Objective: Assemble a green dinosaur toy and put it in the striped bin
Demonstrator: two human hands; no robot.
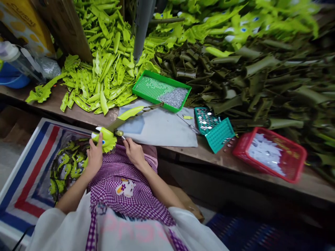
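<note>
My left hand is closed around a lime-green toy piece with a blue eye and frilly edge, my fingers wrapped over its left side, holding it just above my lap at the near edge of the counter. From that piece a long two-tone strip, lime and olive, runs up and to the right over the grey mat lying on the counter. My right hand sits just right of the toy piece, fingers pinched narrow near a small metal bit at the joint; I cannot tell exactly what they grip, it is too small to make out.

Beyond the mat sits a green tray with a heap of tiny silver pieces in its right half. To the right of the mat lies an open teal case holding round silvery studs, and further right a red basket with white bits inside. A big pile of lime-green parts covers the far left of the counter, and a pile of olive parts fills the far right. Down at my left, below the counter, a striped bag holds finished green pieces. I am wearing a purple checked apron.
</note>
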